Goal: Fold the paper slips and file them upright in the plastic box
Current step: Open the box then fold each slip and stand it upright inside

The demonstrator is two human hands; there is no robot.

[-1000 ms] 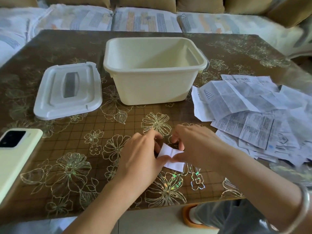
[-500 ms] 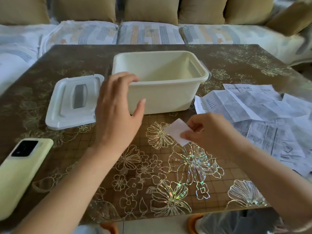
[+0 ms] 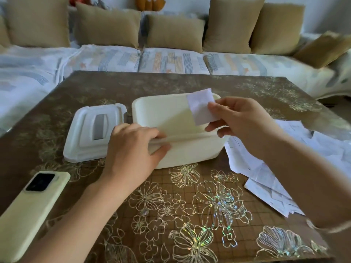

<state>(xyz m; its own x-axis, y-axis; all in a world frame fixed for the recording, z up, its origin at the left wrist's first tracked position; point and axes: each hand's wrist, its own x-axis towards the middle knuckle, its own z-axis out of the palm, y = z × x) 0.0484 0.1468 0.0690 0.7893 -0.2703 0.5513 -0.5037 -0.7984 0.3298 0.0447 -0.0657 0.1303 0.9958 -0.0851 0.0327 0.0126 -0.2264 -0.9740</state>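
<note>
L hand point(image 3: 131, 149) grips near rim of plastic box point(image 3: 190, 150), left part of the front edge: fingers point(image 3: 152, 132) curled over the rim, thumb pressed on the outer front wall. R hand point(image 3: 245, 120) pinches a folded slip point(image 3: 202, 107) by its right edge, thumb & fingertips closed on it. Slip is white, roughly upright w/ slight tilt, held in the air over the box's right-rear corner, not inside yet. Box is cream, open, sits mid-bench; inside wall visible, can't tell if any slips are already in it. Box lid point(image 3: 83, 137) lies flat just left of the box, nearly touching it. Loose slips point(image 3: 245, 158) piled on the bench point(image 3: 190, 84) to the right of the box, partly hidden by R forearm. Pale green phone point(image 3: 28, 211) lies camera-side up near the front-left corner, well apart from the box. Bench top is brown w/ shiny flower pattern. Behind it a sofa point(image 3: 171, 61) w/ striped cover & tan cushions point(image 3: 174, 31).
</note>
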